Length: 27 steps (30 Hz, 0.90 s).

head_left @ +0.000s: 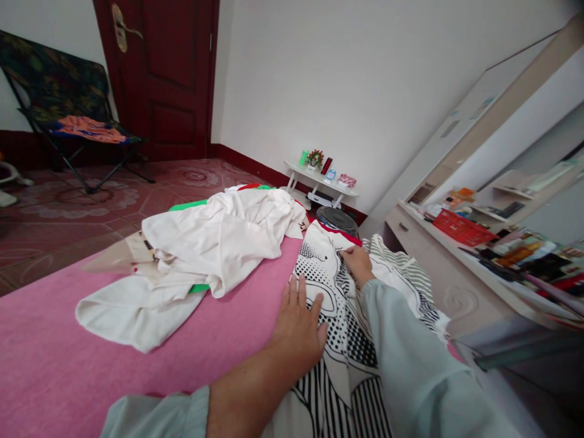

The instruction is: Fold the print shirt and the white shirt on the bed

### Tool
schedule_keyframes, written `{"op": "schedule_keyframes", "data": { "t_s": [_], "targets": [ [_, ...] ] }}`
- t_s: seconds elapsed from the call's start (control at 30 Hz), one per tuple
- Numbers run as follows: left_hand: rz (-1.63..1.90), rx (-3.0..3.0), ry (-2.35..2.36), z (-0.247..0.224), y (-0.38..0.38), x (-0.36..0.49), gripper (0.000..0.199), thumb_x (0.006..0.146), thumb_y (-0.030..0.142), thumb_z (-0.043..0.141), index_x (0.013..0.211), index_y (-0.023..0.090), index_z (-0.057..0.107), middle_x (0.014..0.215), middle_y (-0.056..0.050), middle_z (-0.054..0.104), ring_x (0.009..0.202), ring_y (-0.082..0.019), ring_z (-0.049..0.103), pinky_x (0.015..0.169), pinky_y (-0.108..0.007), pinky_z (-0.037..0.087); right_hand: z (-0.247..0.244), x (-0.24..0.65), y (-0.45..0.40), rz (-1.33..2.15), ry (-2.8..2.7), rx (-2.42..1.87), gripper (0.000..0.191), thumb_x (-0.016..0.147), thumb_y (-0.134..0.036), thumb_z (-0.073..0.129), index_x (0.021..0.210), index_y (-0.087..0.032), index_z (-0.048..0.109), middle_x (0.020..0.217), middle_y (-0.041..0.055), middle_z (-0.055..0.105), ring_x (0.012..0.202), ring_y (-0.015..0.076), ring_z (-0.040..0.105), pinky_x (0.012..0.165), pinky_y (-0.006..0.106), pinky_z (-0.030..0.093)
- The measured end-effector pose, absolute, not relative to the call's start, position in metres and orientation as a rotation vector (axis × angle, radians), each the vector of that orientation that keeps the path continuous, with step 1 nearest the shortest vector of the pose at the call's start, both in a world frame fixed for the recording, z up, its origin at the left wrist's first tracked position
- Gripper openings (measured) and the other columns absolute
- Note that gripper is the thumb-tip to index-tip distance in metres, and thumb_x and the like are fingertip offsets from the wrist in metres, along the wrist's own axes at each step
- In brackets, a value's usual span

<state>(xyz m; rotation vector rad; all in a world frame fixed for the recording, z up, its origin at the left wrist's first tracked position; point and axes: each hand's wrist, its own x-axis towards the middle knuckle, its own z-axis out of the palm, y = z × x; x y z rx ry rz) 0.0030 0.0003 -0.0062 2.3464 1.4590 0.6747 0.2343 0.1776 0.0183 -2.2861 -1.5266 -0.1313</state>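
Left hand [301,331] is lying open, palm down with fingers spread, on a white cloth garment printed with black dots, stripes and curvy lines [335,350]. Right hand [358,263] is a bit farther off to the right, fingers bent down onto the same cloth; can't tell if it's actually pinching any. My read is this is the flattening and straightening step, and the next move probably calls for a proper grip on an edge while the left palm keeps things steady.

The printed piece sits on the right side of a pink fabric cover [114,383], running from near to far, with some creases in it. Just left of it there's a loose, rumpled heap of plain white cloth [228,237]. Farther right, a red plastic basket [463,228] sits on a pale dresser [458,304].
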Motion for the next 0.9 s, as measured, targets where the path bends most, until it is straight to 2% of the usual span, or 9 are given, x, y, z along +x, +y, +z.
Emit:
{"op": "schedule_keyframes", "data": {
  "t_s": [0.13, 0.2, 0.27, 0.37, 0.47, 0.57, 0.73, 0.8, 0.9],
  "targets": [
    [0.657, 2.349, 1.450, -0.005, 0.001, 0.002, 0.059, 0.086, 0.049, 0.044, 0.140, 0.023, 0.045, 0.156, -0.009, 0.018, 0.143, -0.039, 0.003, 0.115, -0.056, 0.010, 0.039, 0.233, 0.160, -0.218, -1.564, -2.455, 0.046, 0.069, -0.060, 0.061, 0.079, -0.016, 0.068, 0.085, 0.0155, 0.069, 0.084, 0.0284, 0.064, 0.067, 0.034, 0.044],
    [0.640, 2.349, 1.451, -0.004, 0.001, 0.002, 0.059, 0.086, 0.049, 0.044, 0.140, 0.023, 0.045, 0.156, -0.009, 0.017, 0.143, -0.039, 0.003, 0.115, -0.056, 0.010, 0.046, 0.235, 0.148, -0.163, -1.643, -2.521, 0.040, 0.065, -0.055, 0.067, 0.074, -0.016, 0.068, 0.081, 0.0140, 0.069, 0.081, 0.0281, 0.065, 0.066, 0.033, 0.044],
    [0.634, 2.354, 1.456, -0.005, 0.002, 0.002, 0.059, 0.087, 0.049, 0.044, 0.140, 0.024, 0.044, 0.157, -0.008, 0.017, 0.143, -0.038, 0.003, 0.114, -0.055, 0.010, 0.047, 0.240, 0.135, -0.128, -1.666, -2.486, 0.030, 0.070, -0.047, 0.064, 0.073, -0.018, 0.067, 0.078, 0.0112, 0.068, 0.078, 0.0253, 0.064, 0.066, 0.032, 0.044],
    [0.640, 2.369, 1.459, -0.006, 0.002, 0.002, 0.058, 0.087, 0.049, 0.042, 0.140, 0.024, 0.044, 0.157, -0.008, 0.016, 0.143, -0.038, 0.004, 0.115, -0.054, 0.009, 0.039, 0.248, 0.115, -0.208, -1.557, -2.342, 0.025, 0.080, -0.036, 0.053, 0.088, -0.016, 0.065, 0.085, 0.0102, 0.067, 0.082, 0.0227, 0.063, 0.071, 0.031, 0.045],
    [0.637, 2.382, 1.453, -0.004, 0.002, 0.001, 0.058, 0.087, 0.049, 0.042, 0.139, 0.023, 0.045, 0.156, -0.011, 0.017, 0.143, -0.038, 0.006, 0.115, -0.053, 0.009, 0.030, 0.249, 0.085, -0.221, -1.566, -2.137, 0.035, 0.080, -0.030, 0.052, 0.109, -0.012, 0.057, 0.106, 0.0128, 0.062, 0.090, 0.0212, 0.061, 0.081, 0.033, 0.046],
    [0.630, 2.382, 1.439, -0.002, 0.006, -0.002, 0.058, 0.086, 0.049, 0.045, 0.138, 0.023, 0.046, 0.156, -0.011, 0.020, 0.143, -0.038, 0.009, 0.114, -0.053, 0.012, 0.028, 0.233, 0.041, -0.132, -1.755, -1.882, 0.040, 0.078, -0.028, 0.053, 0.116, -0.013, 0.053, 0.114, 0.0122, 0.056, 0.092, 0.0202, 0.059, 0.088, 0.036, 0.045],
    [0.792, 2.288, 1.337, -0.001, 0.026, -0.015, 0.049, 0.085, 0.034, 0.050, 0.131, 0.017, 0.053, 0.147, -0.012, 0.039, 0.135, -0.029, 0.035, 0.112, -0.043, 0.027, 0.033, 0.185, -0.051, 0.100, -2.076, -1.581, 0.036, 0.074, -0.012, 0.053, 0.109, -0.019, 0.057, 0.114, 0.0086, 0.055, 0.111, 0.0223, 0.050, 0.099, 0.041, 0.040],
    [0.906, 2.191, 1.270, -0.002, 0.034, -0.020, 0.042, 0.085, 0.027, 0.049, 0.125, 0.017, 0.058, 0.139, -0.009, 0.050, 0.127, -0.023, 0.045, 0.110, -0.037, 0.033, 0.034, 0.168, -0.084, 0.196, -2.104, -1.532, 0.042, 0.071, -0.006, 0.052, 0.110, -0.021, 0.059, 0.117, 0.0081, 0.054, 0.114, 0.0218, 0.049, 0.100, 0.041, 0.039],
    [0.990, 2.109, 1.144, -0.002, 0.040, -0.026, 0.038, 0.082, 0.021, 0.051, 0.118, 0.016, 0.062, 0.127, -0.005, 0.060, 0.119, -0.019, 0.052, 0.107, -0.033, 0.037, 0.033, 0.149, -0.123, 0.313, -2.119, -1.500, 0.053, 0.066, 0.000, 0.049, 0.112, -0.024, 0.062, 0.122, 0.0074, 0.053, 0.116, 0.0215, 0.048, 0.102, 0.042, 0.038]
  ]
}}
